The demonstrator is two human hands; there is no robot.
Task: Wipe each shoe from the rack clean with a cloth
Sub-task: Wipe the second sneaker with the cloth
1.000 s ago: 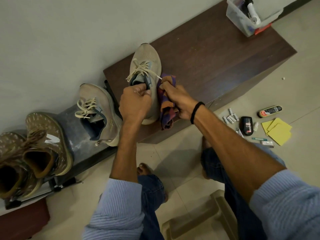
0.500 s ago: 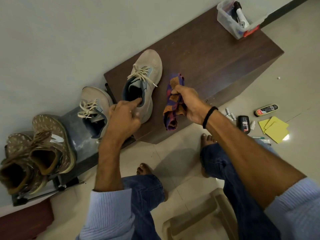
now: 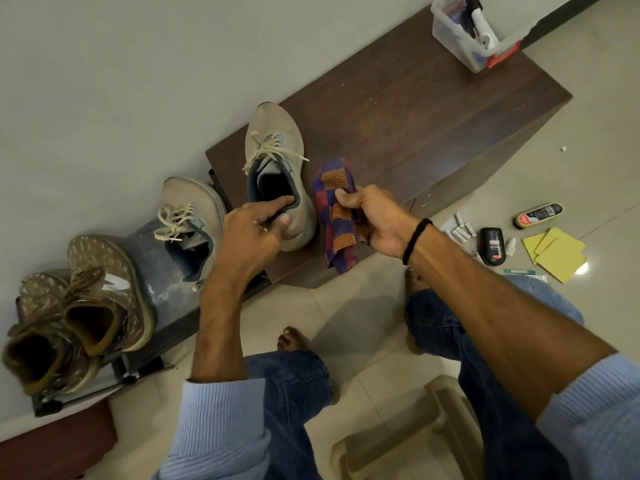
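Note:
A beige sneaker (image 3: pixel 277 147) with cream laces stands on the dark wooden cabinet (image 3: pixel 415 116). My left hand (image 3: pixel 252 230) pinches its heel collar, forefinger inside the opening and thumb on the outside of the heel. My right hand (image 3: pixel 377 216) grips a purple, red and orange checked cloth (image 3: pixel 336 209) just right of the shoe, its end hanging over the cabinet's front edge. The matching beige sneaker (image 3: pixel 190 220) rests on the metal shoe rack (image 3: pixel 152 292) to the left, beside two brown speckled shoes (image 3: pixel 104 289).
A clear plastic box (image 3: pixel 464 32) of supplies stands at the cabinet's far corner. On the tiled floor at right lie yellow sponges (image 3: pixel 554 254), a polish bottle (image 3: pixel 538 214), a dark container (image 3: pixel 491 245) and small tubes. A beige plastic stool (image 3: pixel 408 438) is beneath me.
My right hand lifted the cloth off the sneaker's side and drew back to the right. My left hand let go of the shoe's collar, then took its heel in a pinch.

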